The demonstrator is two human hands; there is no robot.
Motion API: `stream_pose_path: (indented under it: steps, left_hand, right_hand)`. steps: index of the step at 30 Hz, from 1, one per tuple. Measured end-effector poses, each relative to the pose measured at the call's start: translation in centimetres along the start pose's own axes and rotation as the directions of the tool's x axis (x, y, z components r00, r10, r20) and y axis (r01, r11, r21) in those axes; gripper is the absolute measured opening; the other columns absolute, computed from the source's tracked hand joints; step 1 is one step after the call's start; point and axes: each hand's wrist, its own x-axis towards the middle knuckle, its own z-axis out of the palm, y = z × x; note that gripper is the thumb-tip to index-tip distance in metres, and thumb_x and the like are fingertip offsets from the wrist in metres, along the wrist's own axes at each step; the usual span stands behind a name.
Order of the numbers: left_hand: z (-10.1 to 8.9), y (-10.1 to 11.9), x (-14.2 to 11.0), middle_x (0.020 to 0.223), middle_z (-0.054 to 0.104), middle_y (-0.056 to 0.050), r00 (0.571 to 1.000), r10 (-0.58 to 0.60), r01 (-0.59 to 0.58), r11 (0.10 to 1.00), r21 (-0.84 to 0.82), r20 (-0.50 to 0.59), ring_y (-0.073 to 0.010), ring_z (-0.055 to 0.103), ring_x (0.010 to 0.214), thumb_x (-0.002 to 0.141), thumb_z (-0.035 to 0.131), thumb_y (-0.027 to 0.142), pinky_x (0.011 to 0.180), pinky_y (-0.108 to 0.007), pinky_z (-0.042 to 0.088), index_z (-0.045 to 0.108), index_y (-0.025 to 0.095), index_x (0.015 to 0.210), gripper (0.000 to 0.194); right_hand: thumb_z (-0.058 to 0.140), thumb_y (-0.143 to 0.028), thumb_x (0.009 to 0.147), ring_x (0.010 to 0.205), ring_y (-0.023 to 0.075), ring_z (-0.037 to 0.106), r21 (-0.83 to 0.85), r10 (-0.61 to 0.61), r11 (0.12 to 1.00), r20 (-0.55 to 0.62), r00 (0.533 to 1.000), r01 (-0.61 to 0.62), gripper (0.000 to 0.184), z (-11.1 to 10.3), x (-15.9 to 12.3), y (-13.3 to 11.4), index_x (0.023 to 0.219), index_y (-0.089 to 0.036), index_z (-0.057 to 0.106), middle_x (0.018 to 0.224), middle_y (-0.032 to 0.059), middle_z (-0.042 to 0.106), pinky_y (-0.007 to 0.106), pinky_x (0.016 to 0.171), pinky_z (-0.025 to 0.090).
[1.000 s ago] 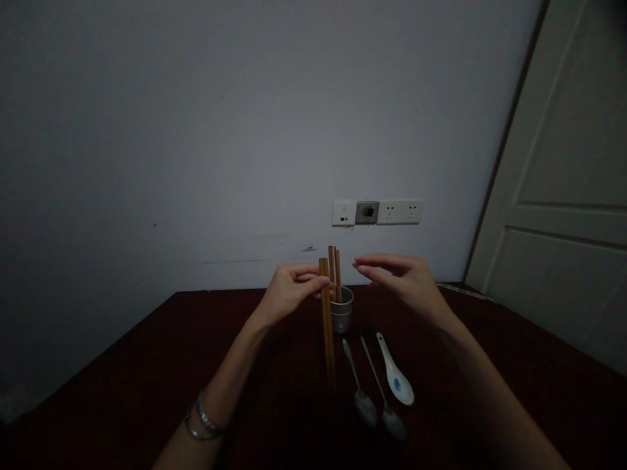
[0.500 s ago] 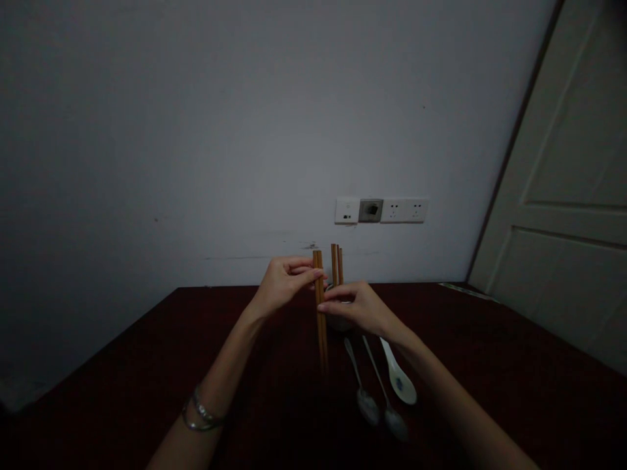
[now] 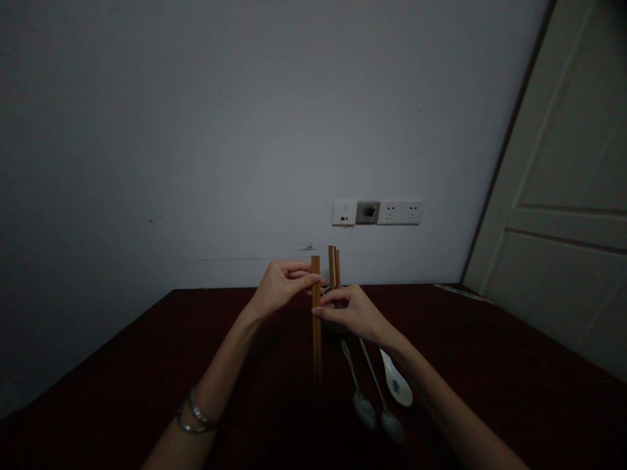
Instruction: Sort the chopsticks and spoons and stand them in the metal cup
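A pair of wooden chopsticks (image 3: 316,346) is held upright, side by side, over the dark table. My left hand (image 3: 281,287) pinches them near the top ends. Lower down, my right hand (image 3: 350,308) grips the same pair between thumb and fingers. Just behind the right hand, more chopsticks (image 3: 334,266) stand up out of a container (image 3: 335,326) that the hand mostly hides. Two metal spoons (image 3: 365,410) (image 3: 392,425) lie on the table below my right wrist, with a white spoon (image 3: 398,385) bearing a blue mark beside them.
The dark red-brown table (image 3: 206,365) reaches back to a pale wall (image 3: 220,143). Wall sockets and switches (image 3: 399,212) sit above its back edge. A panelled door (image 3: 563,196) stands at the right, and a thin flat strip (image 3: 460,292) lies at the back right.
The held chopsticks have swung from a slight tilt to nearly vertical, their lower ends moving left. Both hands keep hold of them, and the whole view has shifted slightly.
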Motion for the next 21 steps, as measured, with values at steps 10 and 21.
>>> stream_pose_path:
  steps: [10, 21]
  left_hand:
    - [-1.1, -1.4, 0.7, 0.076, 0.069, -0.011, 1.0, 0.005, -0.005, 1.0, -0.007, 0.004, -0.019, 0.065, 0.07, 0.061, 0.071, 0.028, 0.067, -0.029, 0.051, 0.061, 0.008, 0.097, 0.042]
    - [-6.2, -11.3, 3.7, 0.069, 0.068, -0.009, 0.919, -0.262, 0.198, 0.953, -0.229, -0.294, -0.0157, 0.064, 0.056, 0.066, 0.068, 0.036, 0.056, -0.025, 0.051, 0.058, 0.009, 0.098, 0.043]
  right_hand:
    - [0.064, -0.04, 0.066, 0.05, 0.0079, 0.044, 0.02, 0.034, 0.999, 0.002, 0.999, -0.034, 0.027, 0.1, 0.1, 0.8, 0.065, -0.013, 0.066, 0.057, -0.0009, 0.056, 0.021, 0.047, 0.033]
    - [0.062, -0.046, 0.064, 0.043, 0.0061, 0.039, -0.173, 0.037, 0.981, -0.26, 0.965, -0.085, 0.036, -6.4, 2.8, -0.1, 0.074, -0.011, 0.068, 0.054, -0.0006, 0.055, 0.02, 0.039, 0.03]
